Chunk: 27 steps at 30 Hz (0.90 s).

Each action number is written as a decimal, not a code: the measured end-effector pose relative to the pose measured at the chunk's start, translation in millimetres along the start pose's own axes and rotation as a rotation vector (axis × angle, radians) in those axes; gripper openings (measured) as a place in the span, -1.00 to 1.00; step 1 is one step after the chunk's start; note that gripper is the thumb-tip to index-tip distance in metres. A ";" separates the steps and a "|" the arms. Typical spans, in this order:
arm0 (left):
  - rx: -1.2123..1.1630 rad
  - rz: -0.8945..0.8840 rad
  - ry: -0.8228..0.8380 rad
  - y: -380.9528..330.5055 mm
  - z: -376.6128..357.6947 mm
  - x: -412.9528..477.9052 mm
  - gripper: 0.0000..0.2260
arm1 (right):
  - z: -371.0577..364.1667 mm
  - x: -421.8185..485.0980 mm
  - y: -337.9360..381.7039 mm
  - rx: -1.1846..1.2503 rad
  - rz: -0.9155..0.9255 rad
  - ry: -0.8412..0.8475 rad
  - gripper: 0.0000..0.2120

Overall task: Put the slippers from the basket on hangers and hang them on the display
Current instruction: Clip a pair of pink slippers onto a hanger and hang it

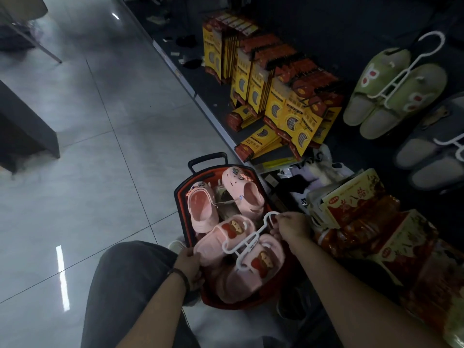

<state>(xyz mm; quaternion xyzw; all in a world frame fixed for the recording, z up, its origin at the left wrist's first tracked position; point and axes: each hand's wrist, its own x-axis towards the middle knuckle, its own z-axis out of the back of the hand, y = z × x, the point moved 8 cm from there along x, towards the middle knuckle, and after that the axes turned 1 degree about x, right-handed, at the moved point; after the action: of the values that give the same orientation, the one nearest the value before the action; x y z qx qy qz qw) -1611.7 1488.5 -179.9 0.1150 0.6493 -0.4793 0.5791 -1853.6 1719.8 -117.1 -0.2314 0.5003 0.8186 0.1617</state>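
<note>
Diagonally — hanger (247,241) hook up-right in right hand (292,228).

Left of the red basket (181,197) the tiled floor (100,151) lies bare and wide, open to a reaching hand. Right of the basket the way is crowded: plastic bags (319,169) and red-and-yellow boxes (356,197) press close to its rim. Beyond the basket, stacked yellow packs (276,96) fill the low shelf. Inside the basket, pink clogs (241,192) and pink slippers on a white hanger (248,237) leave little spare room.
</note>
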 end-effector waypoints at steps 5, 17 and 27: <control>-0.052 -0.007 0.047 -5.2 -4.2 -8.2 -0.81 | 5.5 -0.2 21.1 0.048 0.018 0.000 -0.79; -0.179 0.155 0.202 -0.6 -31.2 -33.7 -0.75 | 14.3 -58.7 120.2 -0.137 0.458 0.109 -0.75; -0.033 -0.605 -0.332 -110.0 -1.3 -109.3 -0.95 | 43.7 -123.6 202.6 -0.145 0.715 0.088 -0.79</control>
<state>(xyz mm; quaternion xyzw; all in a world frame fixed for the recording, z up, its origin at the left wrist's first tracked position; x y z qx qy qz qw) -1656.9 1477.3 -32.0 -0.1719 0.5586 -0.6310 0.5101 -1859.7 1664.2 117.7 -0.0877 0.4965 0.8461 -0.1730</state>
